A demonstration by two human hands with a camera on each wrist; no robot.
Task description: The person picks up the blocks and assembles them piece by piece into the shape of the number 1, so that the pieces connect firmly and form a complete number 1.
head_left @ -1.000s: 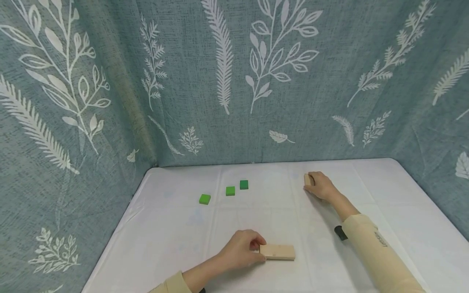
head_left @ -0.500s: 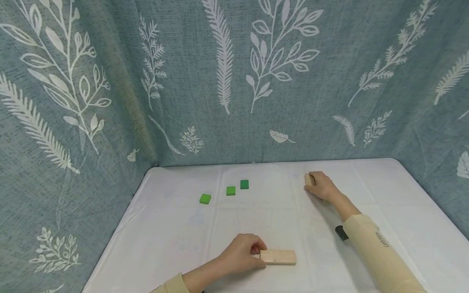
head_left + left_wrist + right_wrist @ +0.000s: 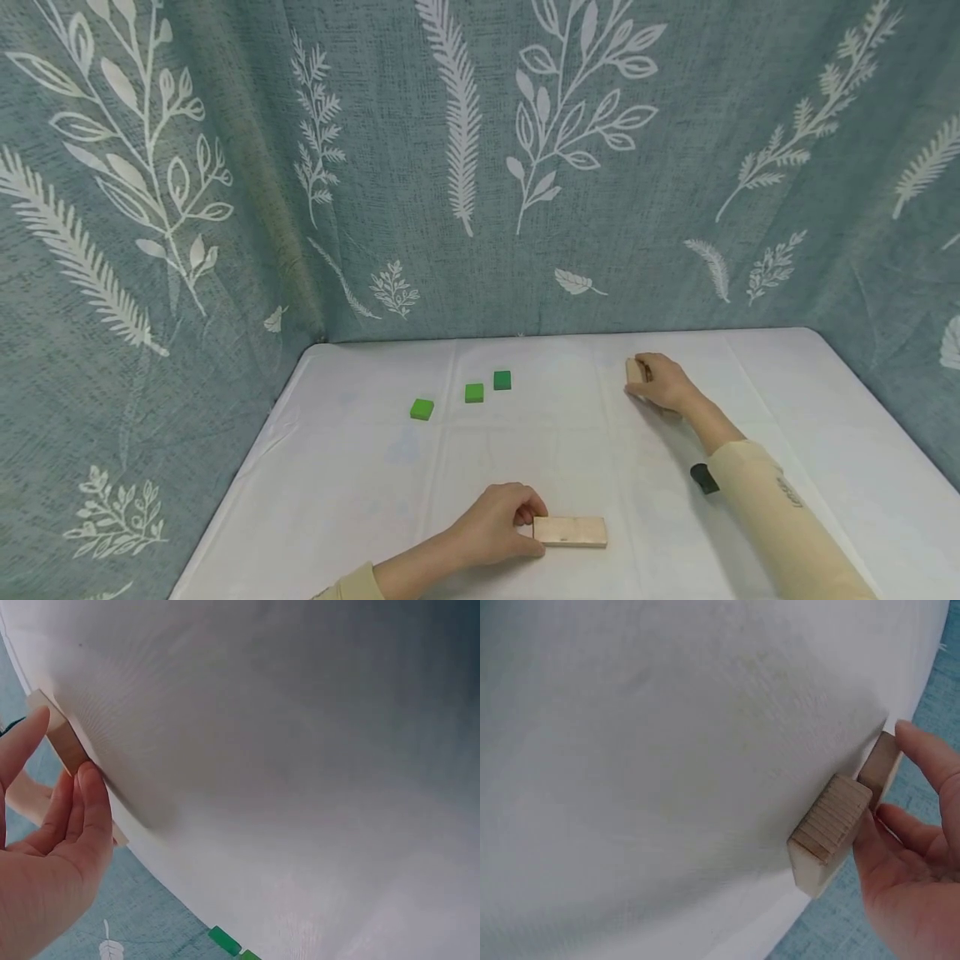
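Near the front of the table, my left hand (image 3: 491, 527) pinches the left end of a flat, pale wooden block (image 3: 573, 532). Thumb and fingertips grip this block (image 3: 66, 742) in the left wrist view. Farther back on the right, my right hand (image 3: 663, 383) holds another wooden block (image 3: 634, 373), partly covered by the fingers. In the right wrist view, thumb and fingers pinch that block (image 3: 881, 766), and a second wooden block (image 3: 832, 829) with a ridged end stands right beside it; whether the two touch is unclear.
Two light green square blocks (image 3: 474, 393) and a dark green one (image 3: 502, 381) lie at the back left of the white-covered table (image 3: 360, 500). A patterned blue-green curtain (image 3: 480, 275) hangs behind and along the sides. A black object (image 3: 703, 478) shows beside the right sleeve.
My left hand has drawn its wooden block slightly toward the front edge. My right hand stays in place on its block.
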